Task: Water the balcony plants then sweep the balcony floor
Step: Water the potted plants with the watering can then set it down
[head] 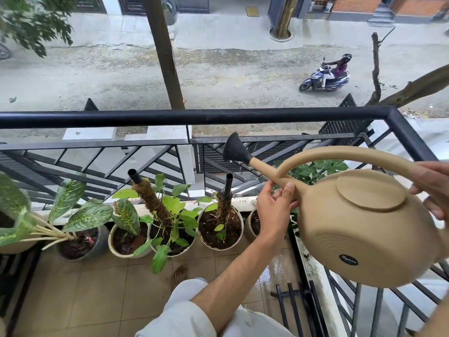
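Observation:
A tan watering can (364, 227) with a black rose head (235, 149) hangs at the right, spout pointing up and left over the pots. My right hand (435, 188) grips its curved handle at the frame's right edge. My left hand (275, 203) curls around the base of the spout. Several potted plants line the foot of the railing: a white pot with a short moss pole (220, 229), a leafy one with a taller pole (170, 227), a small white pot (126, 237), and a dark pot with variegated leaves (82, 242).
A black metal railing (194, 116) runs across and turns down the right side. The tiled floor (97, 288) is wet near the right rail. More foliage (315, 170) sits behind the can. Below, a scooter rider (328, 76) passes on the street.

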